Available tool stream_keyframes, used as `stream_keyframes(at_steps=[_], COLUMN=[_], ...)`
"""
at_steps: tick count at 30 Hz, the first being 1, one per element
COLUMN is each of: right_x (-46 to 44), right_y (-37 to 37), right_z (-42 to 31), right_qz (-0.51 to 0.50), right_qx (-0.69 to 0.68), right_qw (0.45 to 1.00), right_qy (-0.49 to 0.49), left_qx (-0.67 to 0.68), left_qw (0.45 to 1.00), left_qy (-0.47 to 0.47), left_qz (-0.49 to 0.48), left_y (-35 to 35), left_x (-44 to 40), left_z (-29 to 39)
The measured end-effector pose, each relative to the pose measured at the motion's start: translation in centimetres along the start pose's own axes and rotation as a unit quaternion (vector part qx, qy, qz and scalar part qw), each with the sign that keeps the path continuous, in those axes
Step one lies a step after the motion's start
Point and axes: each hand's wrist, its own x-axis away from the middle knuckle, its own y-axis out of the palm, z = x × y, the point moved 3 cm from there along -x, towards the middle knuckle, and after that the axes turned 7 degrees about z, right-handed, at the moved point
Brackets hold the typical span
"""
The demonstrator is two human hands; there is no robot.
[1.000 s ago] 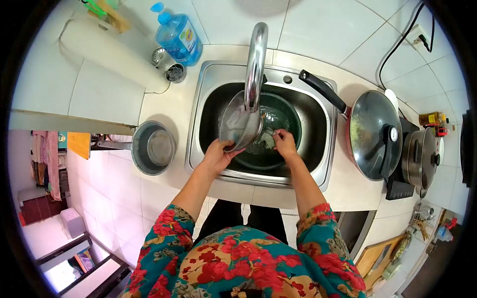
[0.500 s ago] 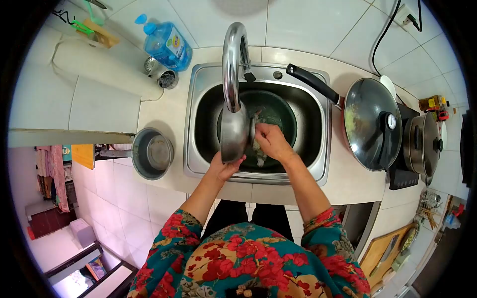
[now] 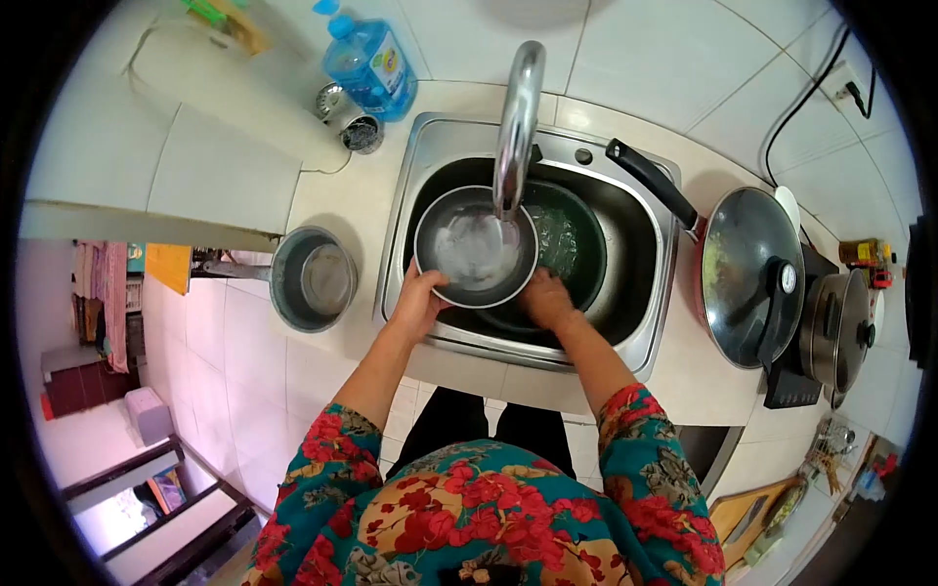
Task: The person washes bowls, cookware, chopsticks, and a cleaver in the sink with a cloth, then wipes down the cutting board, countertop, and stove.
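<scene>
My left hand (image 3: 420,302) grips the near-left rim of a round metal bowl (image 3: 476,246), its inside facing up under the faucet (image 3: 519,127). Water runs from the spout into it. A dark green basin (image 3: 583,244) holding water sits in the steel sink (image 3: 640,344), partly covered by the bowl. Beside the bowl's right edge, my right hand (image 3: 549,299) reaches down into the basin; its fingertips are hard to make out, and what they hold, if anything, is hidden.
A grey pot (image 3: 315,279) stands left of the sink. Behind it are a blue soap bottle (image 3: 371,66) and a metal scrubber holder (image 3: 362,134). To the right are a lidded pan (image 3: 750,278) with its handle over the sink corner, and a steel pot (image 3: 836,330).
The bowl has tipped from on edge to facing up, catching the water. My right hand has moved from the bowl's rim down into the basin. The camera view has shifted slightly.
</scene>
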Motion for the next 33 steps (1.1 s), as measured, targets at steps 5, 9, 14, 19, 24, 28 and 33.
stream_keyframes(at_steps=[5,9,14,19,24,28,33], right_x=[-1.0,0.7,-2.3,-4.0,-3.0,-2.4,-0.9], right_y=[-4.7,-11.3,-10.5,-8.1,-7.9,-8.5,-8.1], right_z=[3.2,0.7,-3.4,-7.7,-8.4,-6.6,-1.7], right_qz=[0.012,0.147,0.281,0.172,-0.034,-0.072,0.016], right_qx=[-0.111,-0.382,-0.466,-0.439,-0.352,-0.185,-0.191], right_qw=[0.985,0.905,0.839,0.876,0.928,0.975,0.98], right_qy=[0.13,0.118,-0.015,-0.103,-0.117,-0.098,0.055], left_qx=[-0.133,-0.248,-0.273,-0.259,-0.392,-0.418,-0.237], left_qw=[0.981,0.93,0.908,0.91,0.814,0.728,0.812], left_qy=[0.107,0.259,0.312,0.321,0.428,0.54,0.513], left_qz=[0.093,0.078,0.055,0.037,0.001,0.051,0.143], left_y=[2.0,2.5,4.2,4.6,4.8,3.9,3.4], left_x=[0.9,-0.6,-0.1,0.6,2.4,1.4,-2.2], left_z=[2.2,1.2,-0.3,0.4,4.1,6.1,10.3])
